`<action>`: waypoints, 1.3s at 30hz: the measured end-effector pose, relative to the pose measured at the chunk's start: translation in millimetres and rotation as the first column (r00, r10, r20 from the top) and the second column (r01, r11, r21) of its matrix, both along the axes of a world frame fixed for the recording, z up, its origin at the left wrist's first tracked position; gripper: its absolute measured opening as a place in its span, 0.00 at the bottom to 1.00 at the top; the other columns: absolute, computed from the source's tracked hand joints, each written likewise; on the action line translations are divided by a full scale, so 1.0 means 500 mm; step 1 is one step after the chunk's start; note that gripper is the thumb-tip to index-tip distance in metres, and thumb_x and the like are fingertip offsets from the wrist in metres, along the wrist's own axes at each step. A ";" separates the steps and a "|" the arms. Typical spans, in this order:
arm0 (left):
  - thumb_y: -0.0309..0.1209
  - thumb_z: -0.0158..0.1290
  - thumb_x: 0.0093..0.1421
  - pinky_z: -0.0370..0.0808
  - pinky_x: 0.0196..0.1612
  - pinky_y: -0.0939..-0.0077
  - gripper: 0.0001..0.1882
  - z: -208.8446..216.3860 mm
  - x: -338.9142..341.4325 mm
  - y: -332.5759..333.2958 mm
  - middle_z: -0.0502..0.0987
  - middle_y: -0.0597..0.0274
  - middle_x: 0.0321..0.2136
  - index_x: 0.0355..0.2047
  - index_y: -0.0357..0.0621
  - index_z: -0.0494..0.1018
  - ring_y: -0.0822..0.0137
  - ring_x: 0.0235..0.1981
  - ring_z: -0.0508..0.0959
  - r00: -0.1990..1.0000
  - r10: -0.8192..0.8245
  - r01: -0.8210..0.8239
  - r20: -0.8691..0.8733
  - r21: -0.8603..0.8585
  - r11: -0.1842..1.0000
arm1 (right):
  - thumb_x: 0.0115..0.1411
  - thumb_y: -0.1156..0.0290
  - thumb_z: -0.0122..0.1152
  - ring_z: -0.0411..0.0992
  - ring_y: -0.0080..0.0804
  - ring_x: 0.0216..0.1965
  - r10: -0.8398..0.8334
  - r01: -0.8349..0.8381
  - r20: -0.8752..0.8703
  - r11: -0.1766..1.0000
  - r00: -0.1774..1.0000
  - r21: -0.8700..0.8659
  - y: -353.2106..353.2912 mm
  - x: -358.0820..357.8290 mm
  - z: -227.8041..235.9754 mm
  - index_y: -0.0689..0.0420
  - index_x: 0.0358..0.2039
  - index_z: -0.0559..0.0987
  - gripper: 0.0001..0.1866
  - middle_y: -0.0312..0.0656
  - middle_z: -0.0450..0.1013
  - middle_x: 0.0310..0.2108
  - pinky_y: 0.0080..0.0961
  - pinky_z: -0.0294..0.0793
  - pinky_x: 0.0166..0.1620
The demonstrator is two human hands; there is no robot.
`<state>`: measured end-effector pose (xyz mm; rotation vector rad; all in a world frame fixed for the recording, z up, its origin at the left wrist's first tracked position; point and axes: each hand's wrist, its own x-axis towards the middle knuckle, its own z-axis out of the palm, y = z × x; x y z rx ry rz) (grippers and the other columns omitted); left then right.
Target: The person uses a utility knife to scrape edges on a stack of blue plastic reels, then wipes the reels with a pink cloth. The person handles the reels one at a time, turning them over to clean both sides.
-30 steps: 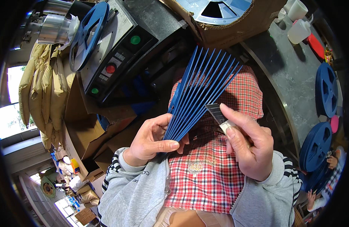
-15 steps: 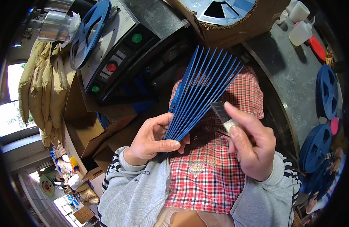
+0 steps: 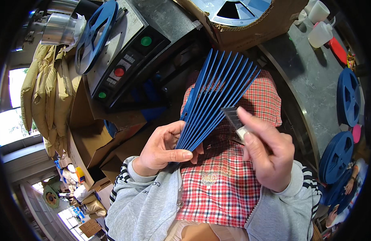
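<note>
My left hand [image 3: 160, 145] grips a bunch of thin blue plastic reel flanges [image 3: 219, 94], seen edge-on. They are pressed together at my thumb and fan apart toward their far ends. My right hand [image 3: 270, 150] pinches a short dark snap-off knife blade [image 3: 231, 115] with a pale end between thumb and fingers. The blade's far end is close to the right-hand edges of the flanges; whether it touches them I cannot tell. Beneath both hands lies the red checked apron [image 3: 213, 193] over my lap.
A machine panel with green and red buttons [image 3: 121, 71] stands ahead on the left. Beyond the flanges is a cardboard box [image 3: 249, 37] holding blue reels. Blue reels [image 3: 348, 96] rest along the grey worktop [image 3: 292, 70] at right, where another person's hand [image 3: 348, 186] shows.
The blade in my right hand has tilted slightly. My left hand and the flanges have hardly shifted. At the right rim, the other person's hand has moved.
</note>
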<state>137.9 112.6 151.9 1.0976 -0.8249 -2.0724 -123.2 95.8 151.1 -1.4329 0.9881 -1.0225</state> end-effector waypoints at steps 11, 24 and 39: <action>0.25 0.66 0.52 0.80 0.39 0.73 0.27 -0.003 0.003 0.003 0.80 0.50 0.36 0.51 0.28 0.69 0.66 0.33 0.82 1.000 0.010 -0.010 -0.022 0.002 1.000 | 0.60 0.85 0.55 0.73 0.20 0.21 0.024 -0.024 0.009 0.999 1.000 0.025 -0.005 -0.002 0.005 0.69 0.54 0.75 0.20 0.50 0.80 0.30 0.16 0.70 0.23; 0.27 0.67 0.50 0.80 0.33 0.72 0.29 -0.004 0.000 0.004 0.80 0.46 0.34 0.50 0.28 0.69 0.63 0.29 0.82 0.999 0.035 -0.034 0.039 -0.018 0.999 | 0.61 0.83 0.56 0.70 0.19 0.16 -0.040 0.040 -0.010 0.999 0.999 0.016 -0.003 0.004 0.002 0.67 0.54 0.76 0.19 0.46 0.77 0.23 0.18 0.68 0.20; 0.32 0.66 0.52 0.78 0.30 0.77 0.32 -0.005 -0.004 0.002 0.80 0.40 0.38 0.53 0.29 0.67 0.64 0.27 0.82 0.996 0.091 -0.089 0.018 -0.070 0.994 | 0.61 0.84 0.51 0.69 0.18 0.19 -0.030 0.027 -0.040 0.998 0.999 -0.056 -0.019 -0.003 0.011 0.65 0.54 0.75 0.20 0.45 0.78 0.28 0.15 0.67 0.23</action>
